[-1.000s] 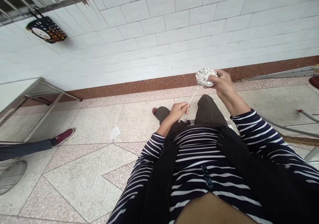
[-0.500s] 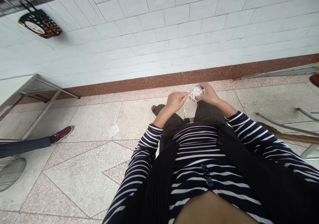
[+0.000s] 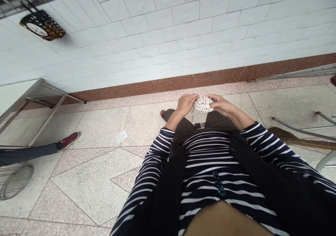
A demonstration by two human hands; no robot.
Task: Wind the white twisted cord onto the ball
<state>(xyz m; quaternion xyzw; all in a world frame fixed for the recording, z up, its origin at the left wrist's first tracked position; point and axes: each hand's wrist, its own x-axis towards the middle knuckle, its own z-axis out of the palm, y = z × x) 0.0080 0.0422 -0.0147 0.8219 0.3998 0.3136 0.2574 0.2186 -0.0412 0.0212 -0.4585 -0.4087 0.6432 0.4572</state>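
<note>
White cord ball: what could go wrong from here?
1. The loose cord tail hanging below the left hand could snag or tangle.
2. The white cord ball might slip if the right hand eases its grip, perhaps dropping to the speckled floor below.

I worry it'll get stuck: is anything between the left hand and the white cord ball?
Nothing visible: the left hand reaches the edge of the white cord ball, and the right hand holds its other side. A loose strand hangs below, not between them.
</note>
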